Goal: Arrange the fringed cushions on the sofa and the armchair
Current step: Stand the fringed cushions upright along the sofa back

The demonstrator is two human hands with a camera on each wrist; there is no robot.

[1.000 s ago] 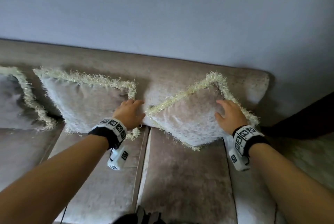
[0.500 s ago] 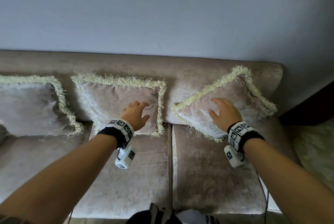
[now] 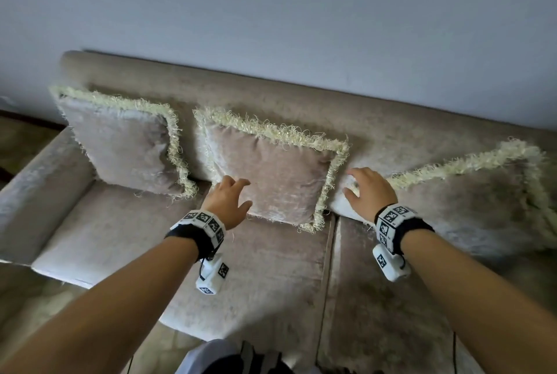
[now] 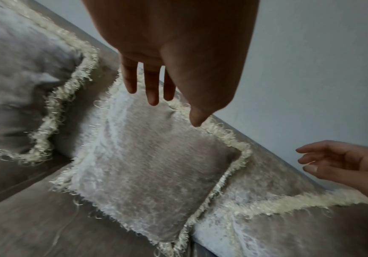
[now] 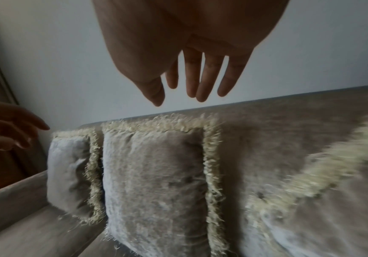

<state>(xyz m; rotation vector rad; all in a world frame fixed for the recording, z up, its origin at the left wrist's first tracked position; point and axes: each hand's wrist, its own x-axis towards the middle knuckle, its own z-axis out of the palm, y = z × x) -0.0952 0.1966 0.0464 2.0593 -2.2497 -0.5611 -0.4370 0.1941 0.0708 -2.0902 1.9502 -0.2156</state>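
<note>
Head view: both hands spread, relaxed; left hand [image 3: 228,204] over middle cushion [image 3: 277,174], right hand [image 3: 368,195] seemingly touching right cushion [image 3: 470,201].

right cushion [image 3: 482,201] cut off at frame edge (blurred in wrist view)

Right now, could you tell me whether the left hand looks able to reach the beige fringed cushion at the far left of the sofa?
Probably yes. The left hand hovers open at the middle fringed cushion, right beside the far-left beige fringed cushion. Nothing stands between them on the velvet sofa.
</note>
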